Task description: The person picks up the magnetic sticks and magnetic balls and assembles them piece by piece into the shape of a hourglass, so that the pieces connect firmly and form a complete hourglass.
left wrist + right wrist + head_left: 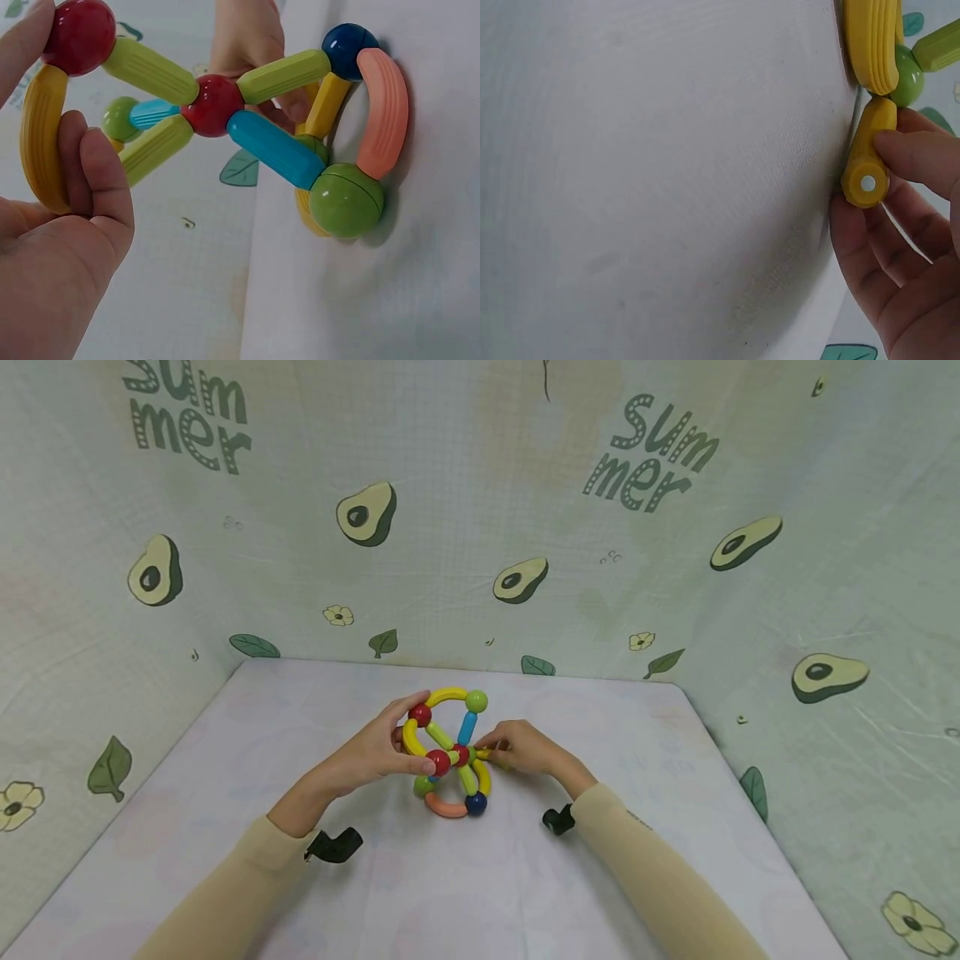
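A ball-and-stick construction (pixel 467 777) of coloured balls and rods stands on the table between the hands. In the left wrist view, green and blue rods meet at a central red ball (pixel 214 106); a navy ball (pixel 349 51), a green ball (pixel 346 201) and a curved salmon rod (pixel 384 112) lie low, by the table. My left hand (pixel 378 743) grips its upper left side, fingers curled at a curved yellow rod (pixel 43 139). My right hand (pixel 521 747) pinches a yellow rod (pixel 870 154), whose near end shows a white dot, against a green ball (pixel 907 77).
A pale cloth covers the table (pixel 420 893). Behind and at both sides hangs a cloth wall (pixel 450 527) printed with avocados, leaves and lettering. Black wrist cameras (pixel 335 845) sit below both forearms.
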`<state>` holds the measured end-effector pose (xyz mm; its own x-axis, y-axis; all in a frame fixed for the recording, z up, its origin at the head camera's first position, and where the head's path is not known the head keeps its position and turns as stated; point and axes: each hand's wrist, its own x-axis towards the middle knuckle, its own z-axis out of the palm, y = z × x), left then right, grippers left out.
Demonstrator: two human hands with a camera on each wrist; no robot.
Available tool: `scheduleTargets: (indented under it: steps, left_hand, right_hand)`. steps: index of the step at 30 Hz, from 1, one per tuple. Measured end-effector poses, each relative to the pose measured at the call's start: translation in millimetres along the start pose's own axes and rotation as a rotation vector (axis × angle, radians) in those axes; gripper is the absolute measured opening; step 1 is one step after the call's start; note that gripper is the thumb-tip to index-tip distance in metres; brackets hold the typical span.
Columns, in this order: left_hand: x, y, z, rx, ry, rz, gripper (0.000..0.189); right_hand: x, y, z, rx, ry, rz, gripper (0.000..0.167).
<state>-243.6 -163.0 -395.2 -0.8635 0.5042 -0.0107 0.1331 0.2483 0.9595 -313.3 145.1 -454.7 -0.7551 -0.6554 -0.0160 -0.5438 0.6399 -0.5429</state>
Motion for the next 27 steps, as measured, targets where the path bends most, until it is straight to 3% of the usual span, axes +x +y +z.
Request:
scheduleTargets:
  steps: [7, 15, 19, 27]
  left_hand:
    - [-1.8, -1.4, -0.9, -0.003, -0.001, 0.008, 0.108]
    - [-2.3, -1.1, -0.3, 0.014, -0.001, 0.013, 0.108]
    - [-2.0, -0.9, -1.0, 0.020, 0.002, 0.011, 0.108]
    - [-1.7, -0.7, -0.9, 0.014, -0.005, 0.009, 0.109]
  right_hand:
    - [-4.1, -4, -2, -0.117, 0.009, -0.052, 0.023]
    - [-14.2, 2, -8, -0.105, -0.008, 0.036, 0.024]
    - [-17.3, 4, -12, -0.110, -0.018, 0.040, 0.024]
    - [-23.9, 4, -20, -0.053, 0.009, 0.101, 0.024]
